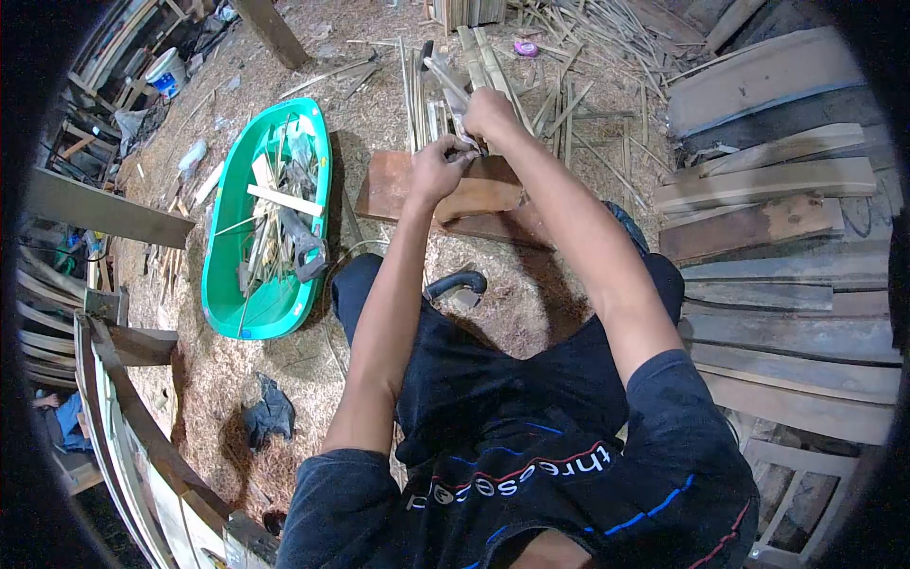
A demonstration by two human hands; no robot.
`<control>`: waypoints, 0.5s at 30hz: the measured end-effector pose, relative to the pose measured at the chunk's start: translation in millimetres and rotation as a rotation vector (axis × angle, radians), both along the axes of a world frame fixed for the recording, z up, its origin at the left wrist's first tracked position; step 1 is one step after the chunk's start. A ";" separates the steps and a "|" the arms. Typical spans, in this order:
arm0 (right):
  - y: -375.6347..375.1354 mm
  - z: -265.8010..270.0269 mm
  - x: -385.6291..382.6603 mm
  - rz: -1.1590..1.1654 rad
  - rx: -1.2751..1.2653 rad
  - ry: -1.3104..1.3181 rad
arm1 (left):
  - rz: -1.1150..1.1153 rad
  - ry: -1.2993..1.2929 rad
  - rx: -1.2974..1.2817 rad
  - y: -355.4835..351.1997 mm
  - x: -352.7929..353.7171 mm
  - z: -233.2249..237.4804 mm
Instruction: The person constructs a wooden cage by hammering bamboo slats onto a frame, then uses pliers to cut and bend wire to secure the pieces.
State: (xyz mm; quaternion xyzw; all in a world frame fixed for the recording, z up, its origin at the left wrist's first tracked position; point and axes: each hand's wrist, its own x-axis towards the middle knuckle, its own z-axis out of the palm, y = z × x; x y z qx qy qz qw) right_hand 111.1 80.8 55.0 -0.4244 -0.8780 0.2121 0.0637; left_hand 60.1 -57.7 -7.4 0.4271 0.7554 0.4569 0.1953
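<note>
Both hands are close together over a brown wooden board [387, 180] on the ground. My right hand [490, 116] is closed round the handle of a pale, long blade-like tool [445, 78] that points up and to the left. Beside it, my left hand [441, 169] is pinched on something small that I cannot make out. A curved piece of wood [483, 194] lies on the board just below the hands. Thin bamboo strips [495, 68] lie beyond them. A dark curved handle [460, 282] rests on the ground between my legs.
A green tub [216, 275] with wood scraps and a saw stands at the left. Stacked planks [768, 185] fill the right side. A wooden post [272, 36], a white bucket [166, 73] and a pink object [525, 47] are farther off. Wood shavings cover the floor.
</note>
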 end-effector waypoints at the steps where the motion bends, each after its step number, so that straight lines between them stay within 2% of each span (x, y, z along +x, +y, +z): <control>1: -1.6 3.4 4.1 0.007 -0.011 -0.009 | 0.001 0.002 -0.001 -1.0 2.5 2.3; 4: 5.4 -6.7 1.6 0.022 0.005 0.013 | -0.024 -0.020 0.073 -0.4 0.5 -4.0; 10: 4.9 -5.6 -3.3 0.051 -0.045 0.013 | -0.021 -0.038 0.034 0.5 -0.6 -4.1; 15: 2.3 -15.5 -10.6 0.052 0.059 0.033 | -0.020 0.010 0.118 -0.7 -1.0 -4.9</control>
